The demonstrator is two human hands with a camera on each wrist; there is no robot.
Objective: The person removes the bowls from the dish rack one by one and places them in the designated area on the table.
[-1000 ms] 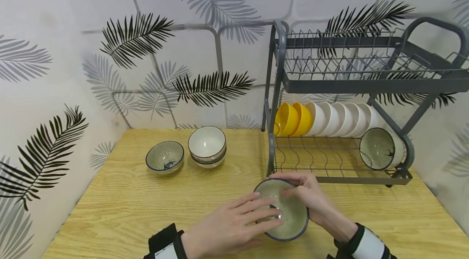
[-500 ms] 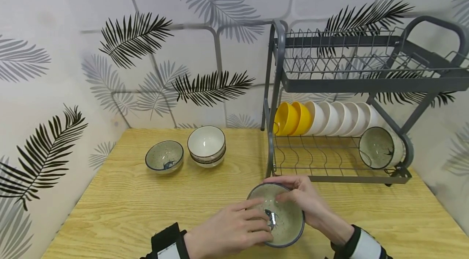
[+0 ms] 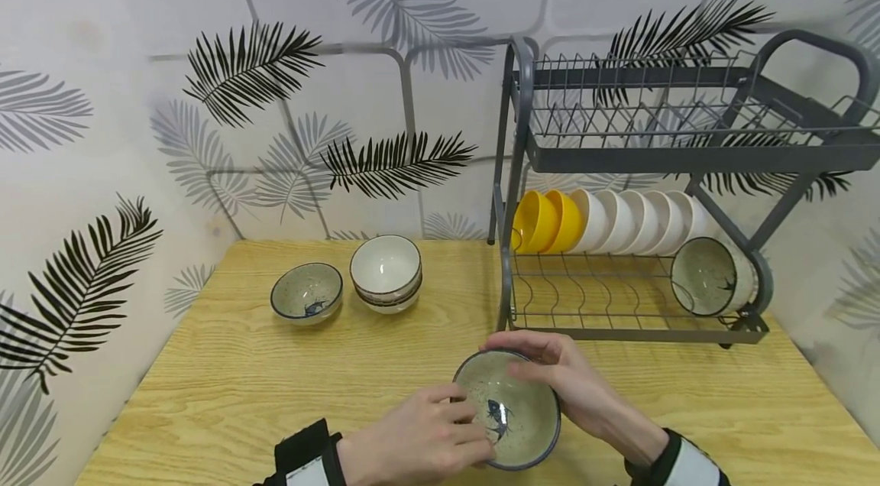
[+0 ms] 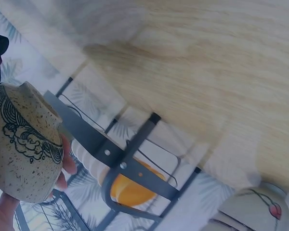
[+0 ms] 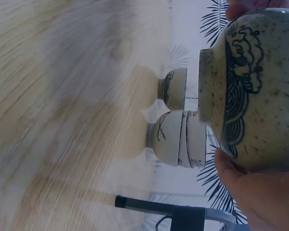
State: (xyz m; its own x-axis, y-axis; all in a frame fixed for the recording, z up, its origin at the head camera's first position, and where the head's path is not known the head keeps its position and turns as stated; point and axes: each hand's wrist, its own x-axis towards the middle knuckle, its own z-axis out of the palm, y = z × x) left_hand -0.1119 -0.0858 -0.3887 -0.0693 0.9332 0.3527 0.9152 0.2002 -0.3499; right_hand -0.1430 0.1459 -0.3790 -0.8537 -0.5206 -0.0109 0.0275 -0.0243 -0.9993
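Above the pale wood-grain counter, near the dark-grey metal dish rack, a speckled grey-green ceramic bowl is held at its far rim by the right-hand grip, at its left by the left-hand grip. Wrist views alone show its black outer wave drawing; the head view alone, its blue inner motif.

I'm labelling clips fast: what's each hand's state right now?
Left hand: closed, holding the left side of the speckled bowl.
Right hand: closed, holding the same bowl at its far right.
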